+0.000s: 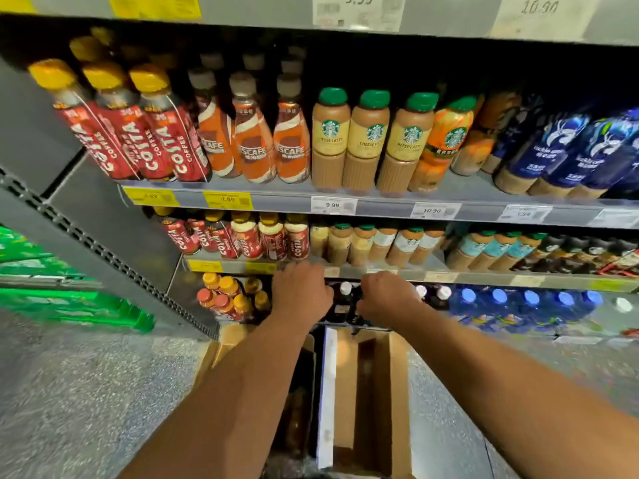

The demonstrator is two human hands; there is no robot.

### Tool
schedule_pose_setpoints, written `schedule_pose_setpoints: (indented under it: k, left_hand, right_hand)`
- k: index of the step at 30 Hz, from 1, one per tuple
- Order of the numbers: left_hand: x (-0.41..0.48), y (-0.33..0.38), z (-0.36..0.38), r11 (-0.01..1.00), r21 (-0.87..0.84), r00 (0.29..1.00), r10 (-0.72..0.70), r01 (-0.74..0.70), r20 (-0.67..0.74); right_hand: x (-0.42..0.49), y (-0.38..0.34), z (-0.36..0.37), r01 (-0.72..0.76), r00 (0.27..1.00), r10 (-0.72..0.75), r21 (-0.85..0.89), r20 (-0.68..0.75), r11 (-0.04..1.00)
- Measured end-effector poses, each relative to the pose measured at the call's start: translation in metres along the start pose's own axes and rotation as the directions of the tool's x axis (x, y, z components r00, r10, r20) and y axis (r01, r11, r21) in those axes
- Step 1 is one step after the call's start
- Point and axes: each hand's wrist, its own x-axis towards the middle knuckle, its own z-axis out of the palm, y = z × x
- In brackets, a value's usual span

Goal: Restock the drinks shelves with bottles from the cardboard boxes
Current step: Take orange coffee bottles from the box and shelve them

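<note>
Both my arms reach down to the lowest shelf (449, 278). My left hand (301, 295) is curled, knuckles up, against a dark bottle with a white cap (344, 300) that stands between my hands. My right hand (387, 299) is curled round another dark bottle (358, 318) at the shelf front. More white-capped dark bottles (432, 295) stand just right of it. Below my forearms an open cardboard box (383, 392) sits on the floor, its inside mostly bare. A second box (221, 344) to its left holds dark bottles (297, 420).
Upper shelves are packed with Costa bottles (152, 140), Nescafe bottles (252, 143) and Starbucks bottles (366, 143). Orange-capped bottles (224, 295) stand left of my hands, blue-capped water packs (525, 305) to the right. Green crates (69, 295) sit on the speckled floor at left.
</note>
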Motion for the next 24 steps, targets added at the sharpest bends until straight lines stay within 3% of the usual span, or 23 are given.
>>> schedule_pose_setpoints:
  k: [9,15,19,24]
  left_hand:
    - [-0.084,-0.119,0.055,0.988,0.127,0.963,0.053,-0.089,0.265]
    - [-0.093,-0.156,0.097,0.998,0.063,0.928,-0.018,-0.006,0.372]
    - [-0.1,-0.169,0.13,0.994,0.088,0.882,-0.094,0.059,0.462]
    - [-0.079,-0.178,0.172,0.978,-0.011,0.865,-0.179,0.208,0.468]
  right_hand:
    - [-0.034,-0.112,0.116,-0.027,0.977,0.014,0.058,0.211,0.998]
    - [-0.038,-0.127,0.178,-0.15,0.946,0.089,0.178,0.31,0.973]
    - [-0.037,-0.128,0.217,-0.292,0.897,0.145,0.315,0.417,0.903]
    - [-0.013,-0.127,0.264,-0.413,0.872,0.205,0.444,0.444,0.796]
